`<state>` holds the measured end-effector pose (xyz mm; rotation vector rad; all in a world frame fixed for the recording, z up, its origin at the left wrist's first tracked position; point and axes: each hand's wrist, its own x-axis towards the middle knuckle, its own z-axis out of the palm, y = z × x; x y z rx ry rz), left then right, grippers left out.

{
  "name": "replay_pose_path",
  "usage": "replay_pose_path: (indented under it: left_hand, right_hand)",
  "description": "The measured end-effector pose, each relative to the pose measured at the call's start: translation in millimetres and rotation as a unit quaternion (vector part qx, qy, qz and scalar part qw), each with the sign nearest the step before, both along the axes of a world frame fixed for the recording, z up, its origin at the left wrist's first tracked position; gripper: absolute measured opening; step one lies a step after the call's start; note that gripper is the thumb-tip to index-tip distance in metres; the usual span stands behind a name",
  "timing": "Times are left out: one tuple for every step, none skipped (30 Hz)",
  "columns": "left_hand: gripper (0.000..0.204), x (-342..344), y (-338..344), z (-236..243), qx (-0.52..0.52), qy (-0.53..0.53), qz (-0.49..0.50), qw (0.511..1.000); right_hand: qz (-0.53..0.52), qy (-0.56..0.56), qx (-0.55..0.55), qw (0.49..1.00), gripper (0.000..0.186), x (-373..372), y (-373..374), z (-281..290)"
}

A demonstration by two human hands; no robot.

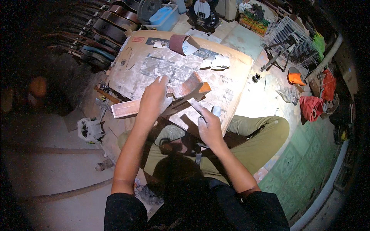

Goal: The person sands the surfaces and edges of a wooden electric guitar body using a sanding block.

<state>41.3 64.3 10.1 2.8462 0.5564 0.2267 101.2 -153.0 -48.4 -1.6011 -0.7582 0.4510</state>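
A curved wooden piece [189, 87] with an orange-brown end lies slantwise over the cardboard, a long pale pinkish arm [126, 108] reaching out to its left. My left hand [153, 99] is closed around its middle, the fingertips white with dust. Just right of the curved part, my right hand [210, 127] is closed, a dusty pale tip pointing toward the wood. By its knuckles shows a small silvery-grey end [216, 111] of something whose kind I cannot make out. The hand and the wood look slightly apart.
Dusty flattened cardboard [235, 77] covers the work spot before my crossed legs. On it are a curled sandpaper sheet [178, 44] and torn paper [216, 62]. Guitar bodies [111, 29] line the back left; a dark guitar [203, 15], blue tub [165, 17] and wire cage [289, 36] stand behind.
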Motion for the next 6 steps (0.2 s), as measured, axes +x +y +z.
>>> replay_pose_path:
  left_hand:
    - [0.023,0,3,-2,0.006,-0.013,-0.013,1.0]
    - [0.023,-2,6,-2,0.007,-0.015,-0.012,1.0]
    - [0.035,-1,3,4,0.011,0.067,0.042,0.997]
    - [0.05,0,3,7,0.014,0.148,0.095,0.984]
    - [0.052,1,5,5,0.01,0.178,0.107,0.978]
    - [0.054,-1,9,2,0.007,0.21,0.121,0.97]
  right_hand:
    - [0.009,-0.025,-0.016,1.0,0.052,1,5,2]
    - [0.019,-0.049,-0.033,0.998,0.052,1,11,3]
    - [0.029,-0.043,-0.049,0.997,0.053,3,14,10]
    - [0.03,-0.044,-0.051,0.997,0.053,5,19,10]
    - [0.036,-0.048,-0.04,0.997,0.053,7,25,9]
    - [0.044,-0.05,-0.029,0.997,0.053,7,31,6]
